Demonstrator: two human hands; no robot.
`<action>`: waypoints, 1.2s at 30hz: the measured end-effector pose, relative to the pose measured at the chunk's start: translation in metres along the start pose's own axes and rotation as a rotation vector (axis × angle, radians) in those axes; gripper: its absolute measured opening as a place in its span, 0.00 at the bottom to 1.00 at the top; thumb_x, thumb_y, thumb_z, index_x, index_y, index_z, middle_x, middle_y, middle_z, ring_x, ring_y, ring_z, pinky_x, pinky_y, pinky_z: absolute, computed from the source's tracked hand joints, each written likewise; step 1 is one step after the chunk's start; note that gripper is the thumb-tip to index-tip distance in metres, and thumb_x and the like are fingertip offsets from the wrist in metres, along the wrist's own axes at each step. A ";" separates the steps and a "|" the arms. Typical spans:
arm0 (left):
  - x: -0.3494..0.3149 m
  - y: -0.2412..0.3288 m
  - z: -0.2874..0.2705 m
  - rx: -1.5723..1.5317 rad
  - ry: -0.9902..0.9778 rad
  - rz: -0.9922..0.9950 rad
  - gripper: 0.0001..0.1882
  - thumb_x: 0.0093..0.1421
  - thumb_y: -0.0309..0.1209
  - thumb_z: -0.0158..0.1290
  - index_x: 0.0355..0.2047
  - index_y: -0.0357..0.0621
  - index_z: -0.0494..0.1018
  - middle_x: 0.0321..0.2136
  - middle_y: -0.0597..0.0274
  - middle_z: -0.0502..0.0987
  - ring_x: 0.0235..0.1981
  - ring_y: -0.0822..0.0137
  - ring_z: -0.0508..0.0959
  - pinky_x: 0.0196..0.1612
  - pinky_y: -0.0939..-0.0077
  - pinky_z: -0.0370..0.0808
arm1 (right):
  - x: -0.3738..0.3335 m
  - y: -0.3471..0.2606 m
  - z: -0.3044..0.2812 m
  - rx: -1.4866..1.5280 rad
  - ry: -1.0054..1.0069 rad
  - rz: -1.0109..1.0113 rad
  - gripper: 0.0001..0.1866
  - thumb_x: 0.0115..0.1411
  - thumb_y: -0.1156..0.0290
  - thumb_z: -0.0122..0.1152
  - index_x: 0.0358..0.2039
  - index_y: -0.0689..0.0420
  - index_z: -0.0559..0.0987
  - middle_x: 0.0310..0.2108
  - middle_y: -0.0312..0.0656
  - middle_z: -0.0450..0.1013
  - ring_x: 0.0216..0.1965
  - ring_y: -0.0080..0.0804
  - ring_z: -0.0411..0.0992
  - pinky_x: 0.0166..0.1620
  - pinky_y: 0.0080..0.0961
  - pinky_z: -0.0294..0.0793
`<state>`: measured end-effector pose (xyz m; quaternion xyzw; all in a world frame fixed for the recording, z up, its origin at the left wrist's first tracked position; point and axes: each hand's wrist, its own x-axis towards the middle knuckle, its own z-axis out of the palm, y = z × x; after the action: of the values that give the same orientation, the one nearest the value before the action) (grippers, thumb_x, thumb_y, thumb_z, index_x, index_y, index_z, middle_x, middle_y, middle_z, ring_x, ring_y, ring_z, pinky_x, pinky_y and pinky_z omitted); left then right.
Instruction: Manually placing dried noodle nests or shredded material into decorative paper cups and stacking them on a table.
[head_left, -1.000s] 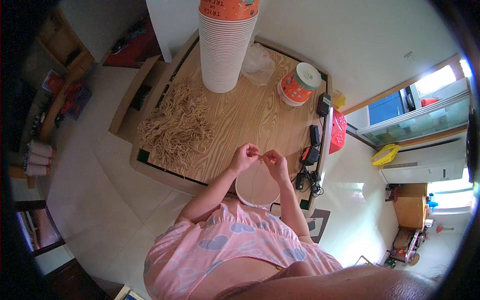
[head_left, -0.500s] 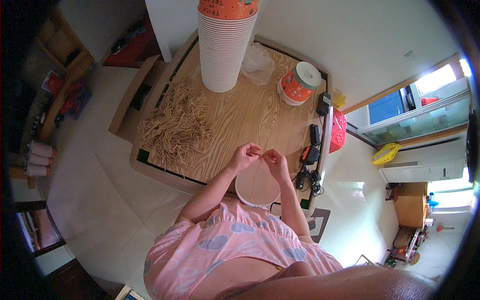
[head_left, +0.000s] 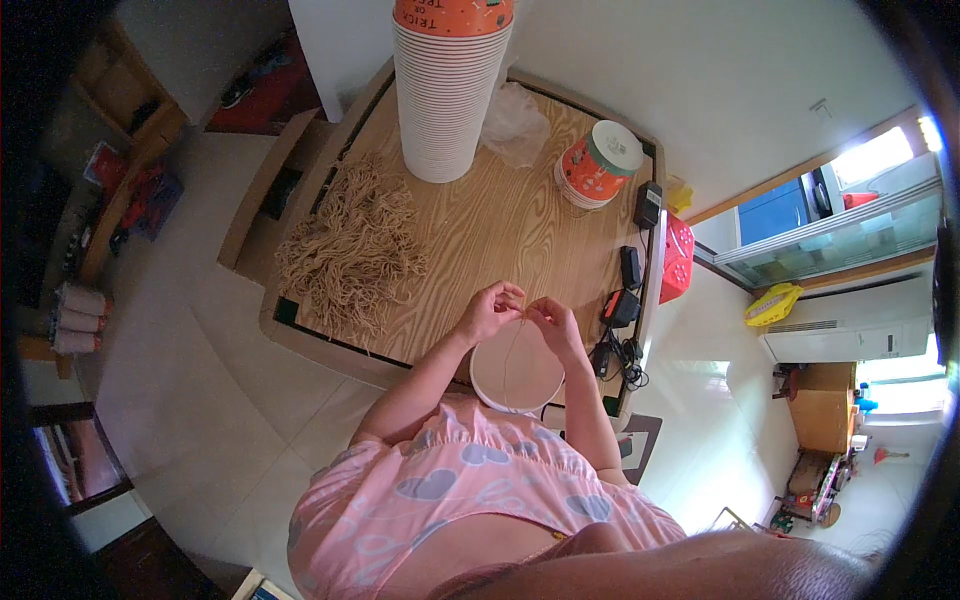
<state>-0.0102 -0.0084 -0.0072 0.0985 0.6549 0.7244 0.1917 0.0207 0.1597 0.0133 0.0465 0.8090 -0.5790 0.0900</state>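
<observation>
At the table's near edge stands a white paper bucket (head_left: 535, 385), its pale round face toward me. Over its far rim my left hand (head_left: 492, 310) and my right hand (head_left: 553, 322) almost meet, each pinching a thin tan string (head_left: 509, 365). From the fingertips the string runs down in a slim loop across the bucket. The exact crossing or knot between the fingers is too small to make out. Left of my hands lies a large heap of tan strings (head_left: 350, 250).
A tall stack of white paper buckets (head_left: 448, 110) rises at the back, beside a crumpled plastic bag (head_left: 516, 125). Orange printed buckets (head_left: 592, 170) sit upside down at the far right. Black power adapters (head_left: 620, 308) and cables line the right edge of the wood-grain table (head_left: 480, 240).
My hands keep nearly the same place and pinch. The string below them has shifted slightly over the bucket.
</observation>
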 end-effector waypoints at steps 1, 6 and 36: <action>0.000 0.000 0.000 -0.017 0.002 -0.008 0.15 0.48 0.20 0.56 0.38 0.42 0.68 0.25 0.64 0.76 0.29 0.75 0.75 0.34 0.81 0.72 | 0.000 0.000 0.000 0.024 -0.004 0.003 0.04 0.54 0.74 0.57 0.28 0.60 0.75 0.22 0.32 0.70 0.26 0.17 0.65 0.30 0.16 0.65; 0.002 -0.013 0.002 -0.061 0.011 -0.019 0.15 0.47 0.19 0.57 0.36 0.41 0.69 0.25 0.65 0.75 0.29 0.76 0.75 0.33 0.81 0.73 | 0.001 0.000 0.000 0.053 0.016 -0.057 0.03 0.53 0.75 0.57 0.28 0.59 0.75 0.23 0.31 0.70 0.28 0.16 0.65 0.31 0.16 0.65; 0.001 -0.013 0.004 -0.158 0.069 -0.019 0.13 0.48 0.19 0.58 0.34 0.40 0.69 0.24 0.66 0.75 0.27 0.78 0.75 0.32 0.84 0.73 | -0.011 -0.015 0.001 -0.157 0.136 -0.175 0.07 0.47 0.78 0.63 0.29 0.58 0.77 0.27 0.38 0.70 0.30 0.26 0.68 0.35 0.20 0.69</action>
<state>-0.0081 -0.0034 -0.0194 0.0519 0.6027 0.7749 0.1832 0.0286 0.1538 0.0286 0.0077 0.8569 -0.5152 -0.0124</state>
